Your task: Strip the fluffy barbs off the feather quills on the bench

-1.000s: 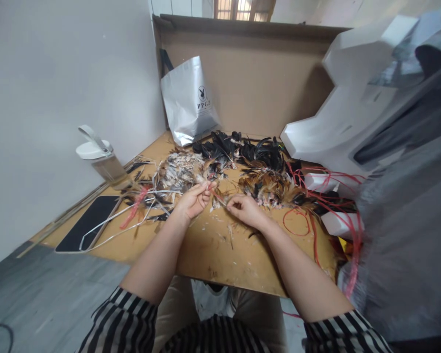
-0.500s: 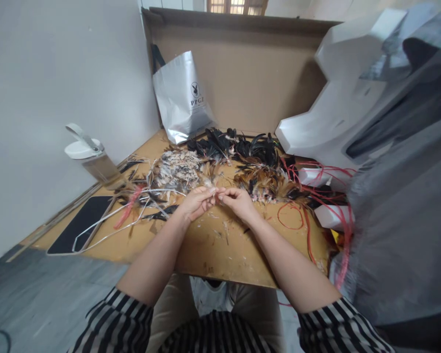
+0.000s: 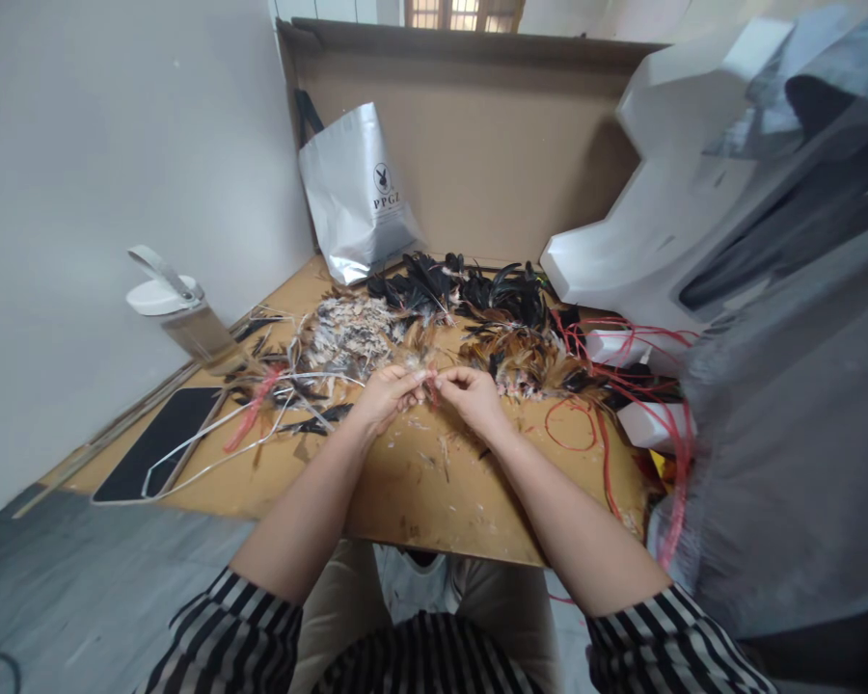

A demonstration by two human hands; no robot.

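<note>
Over the middle of the tabletop, my left hand (image 3: 392, 397) is closed in a pinch on a small bunch of brownish feathers (image 3: 417, 355), its tips pointing away from me. Close beside it, my right hand (image 3: 472, 397) pinches a thin red string (image 3: 432, 387) at the base of the bunch. The fingertips of both hands nearly meet, and exactly how the string runs there is too small to tell. Beyond my hands lie piles of pale speckled feathers (image 3: 351, 328), black feathers (image 3: 426, 284) and golden-brown feathers (image 3: 525, 361).
On the left are a phone (image 3: 155, 443), a bottle with a white lid (image 3: 188, 313) and white strips (image 3: 209, 467). A silver bag (image 3: 351, 193) leans against the cardboard back panel (image 3: 506, 145). Red strands (image 3: 672, 424) hang at the right edge, near a grey cloth (image 3: 796, 463).
Red string now shows more plainly between my fingertips, hanging slightly lower. My right hand has shifted very slightly away from my left; the piles stay as they were.
</note>
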